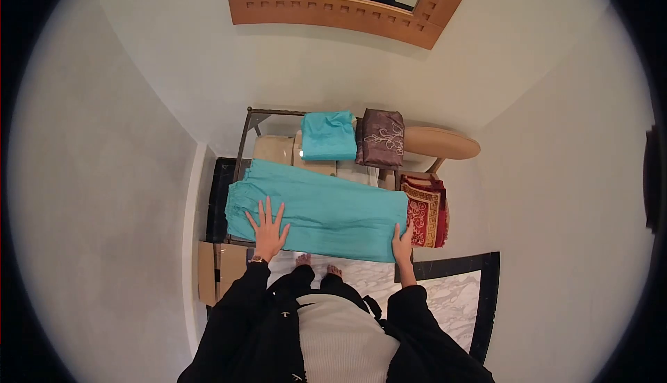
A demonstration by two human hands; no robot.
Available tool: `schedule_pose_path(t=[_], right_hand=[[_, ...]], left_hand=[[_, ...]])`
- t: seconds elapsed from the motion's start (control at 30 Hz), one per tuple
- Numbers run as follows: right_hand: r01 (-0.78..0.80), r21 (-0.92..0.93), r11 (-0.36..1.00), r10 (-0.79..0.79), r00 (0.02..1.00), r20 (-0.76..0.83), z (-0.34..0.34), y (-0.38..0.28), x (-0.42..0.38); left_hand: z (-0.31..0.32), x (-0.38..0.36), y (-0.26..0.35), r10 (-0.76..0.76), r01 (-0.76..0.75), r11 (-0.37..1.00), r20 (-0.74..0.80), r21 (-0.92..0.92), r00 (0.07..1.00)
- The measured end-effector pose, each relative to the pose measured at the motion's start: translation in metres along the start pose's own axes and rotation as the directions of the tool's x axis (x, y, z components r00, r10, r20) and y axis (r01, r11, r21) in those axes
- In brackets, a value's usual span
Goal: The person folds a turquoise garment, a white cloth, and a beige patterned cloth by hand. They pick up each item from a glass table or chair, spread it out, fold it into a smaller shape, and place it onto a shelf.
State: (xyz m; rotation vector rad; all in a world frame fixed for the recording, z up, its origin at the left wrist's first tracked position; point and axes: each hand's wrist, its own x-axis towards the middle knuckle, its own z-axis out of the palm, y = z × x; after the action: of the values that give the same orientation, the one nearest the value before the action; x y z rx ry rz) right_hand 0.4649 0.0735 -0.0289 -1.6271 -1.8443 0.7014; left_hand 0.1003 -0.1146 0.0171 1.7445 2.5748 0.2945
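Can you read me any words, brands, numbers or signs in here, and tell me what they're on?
No readable text anywhere.
Wristwatch: too small to read.
Dark jacket: small pale marks, too small to make out.
Brown folded cloth and red folded cloth: decorative patterns, no legible words.
Turquoise cloth: no visible label.

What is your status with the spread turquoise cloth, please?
Left hand open, flat on spread cloth; right hand at its right end. Folded turquoise bundle and brown bundle lie beyond.
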Motion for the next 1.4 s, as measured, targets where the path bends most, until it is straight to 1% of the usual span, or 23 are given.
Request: schedule_pose_path(t=[0.07, 0.1, 0.2, 0.23, 0.3, 0.33, 0.37, 0.47, 0.5, 0.6, 0.63, 0.7, 0.83, 0.9, 1.0, 1.03, 1.1, 1.17, 1.2, 1.23, 1.3, 1.37, 1.4], right_hand=[[-0.169, 0.054, 0.984, 0.165, 0.984, 0.07, -0.005, 0.021, 0.008], [-0.069, 0.048, 0.996, 0.072, 0.996, -0.056, -0.002, 0.023, 0.009], [-0.15, 0.047, 0.988, 0.143, 0.981, 0.133, -0.019, 0.025, 0.017], [-0.134, 0.089, 0.987, 0.124, 0.986, 0.109, -0.023, 0.019, 0.017], [-0.198, 0.285, 0.938, 0.142, 0.969, 0.203, -0.03, 0.008, 0.021], [-0.235, 0.375, 0.897, 0.147, 0.957, 0.25, -0.034, 0.005, 0.024], [-0.38, 0.424, 0.822, 0.194, 0.888, 0.418, -0.041, 0.003, 0.028], [-0.615, 0.554, 0.562, 0.14, 0.73, 0.669, -0.076, -0.034, 0.033], [-0.607, 0.538, 0.586, 0.108, 0.716, 0.69, -0.085, -0.033, 0.039], [-0.528, 0.608, 0.593, 0.03, 0.769, 0.639, -0.106, -0.028, 0.051], [-0.501, 0.628, 0.596, 0.019, 0.79, 0.613, -0.122, -0.045, 0.053], [-0.447, 0.648, 0.617, 0.02, 0.832, 0.555, -0.142, -0.045, 0.062], [-0.389, 0.695, 0.604, -0.01, 0.869, 0.495, -0.18, -0.064, 0.077], [-0.333, 0.664, 0.669, -0.039, 0.877, 0.478, -0.184, -0.076, 0.082], [-0.2, 0.567, 0.799, -0.085, 0.896, 0.436, -0.173, -0.104, 0.085], [-0.148, 0.52, 0.841, -0.102, 0.901, 0.421, -0.164, -0.119, 0.083], [-0.045, 0.548, 0.835, -0.193, 0.909, 0.37, -0.149, -0.178, 0.065], [-0.037, 0.596, 0.802, -0.203, 0.921, 0.331, -0.115, -0.22, 0.048], [-0.019, 0.508, 0.861, -0.201, 0.905, 0.375, -0.098, -0.234, 0.041], [0.005, 0.415, 0.91, -0.195, 0.888, 0.417, -0.079, -0.245, 0.035], [0.07, 0.357, 0.932, -0.252, 0.832, 0.494, -0.026, -0.258, 0.02], [-0.087, 0.677, 0.73, -0.437, 0.703, 0.562, 0.015, -0.261, -0.006], [-0.022, 0.622, 0.783, -0.453, 0.666, 0.593, 0.022, -0.253, -0.012]], left_hand=[[0.0, -0.001, 0.012, -0.012, 0.012, 1.0, -0.017, -0.017, 1.0], [-0.002, -0.004, 0.021, -0.022, 0.021, 0.999, -0.023, -0.025, 0.999], [-0.005, -0.012, 0.048, 0.068, -0.069, 0.987, -0.016, -0.147, 0.998], [-0.005, -0.014, 0.056, 0.086, -0.086, 0.985, -0.011, -0.148, 0.996], [-0.006, -0.019, 0.07, 0.126, -0.124, 0.981, 0.003, -0.152, 0.992], [-0.005, -0.02, 0.074, 0.117, -0.114, 0.981, 0.008, -0.154, 0.993], [-0.004, -0.021, 0.078, 0.11, -0.106, 0.982, 0.014, -0.158, 0.994], [-0.003, -0.029, 0.085, 0.078, -0.074, 0.983, 0.02, -0.167, 0.997], [-0.004, -0.03, 0.087, 0.064, -0.06, 0.984, 0.018, -0.17, 0.998], [-0.007, -0.035, 0.09, 0.007, -0.007, 0.99, -0.002, -0.139, 1.0], [-0.006, -0.036, 0.09, -0.005, 0.004, 0.992, -0.01, -0.127, 1.0], [-0.003, -0.039, 0.092, -0.026, 0.024, 0.994, -0.019, -0.109, 0.999], [-0.006, -0.039, 0.099, 0.063, -0.062, 0.985, 0.003, -0.159, 0.998], [-0.002, -0.039, 0.1, 0.135, -0.131, 0.978, 0.016, -0.163, 0.991], [0.005, -0.034, 0.098, 0.147, -0.149, 0.946, -0.029, -0.289, 0.989], [0.003, -0.032, 0.097, 0.1, -0.106, 0.918, -0.035, -0.382, 0.994], [-0.004, -0.024, 0.09, 0.002, -0.02, 0.831, -0.032, -0.555, 0.999], [-0.001, -0.015, 0.078, -0.15, 0.156, 0.558, 0.086, -0.815, 0.985], [0.0, -0.011, 0.071, -0.204, 0.231, 0.381, 0.162, -0.895, 0.965], [-0.002, -0.007, 0.061, -0.207, 0.257, 0.231, 0.211, -0.938, 0.955], [-0.007, 0.002, 0.043, -0.188, 0.293, -0.083, 0.304, -0.952, 0.934], [-0.031, 0.01, 0.041, -0.227, 0.312, -0.323, 0.393, -0.894, 0.891], [-0.04, 0.011, 0.039, -0.24, 0.307, -0.438, 0.439, -0.845, 0.866]])
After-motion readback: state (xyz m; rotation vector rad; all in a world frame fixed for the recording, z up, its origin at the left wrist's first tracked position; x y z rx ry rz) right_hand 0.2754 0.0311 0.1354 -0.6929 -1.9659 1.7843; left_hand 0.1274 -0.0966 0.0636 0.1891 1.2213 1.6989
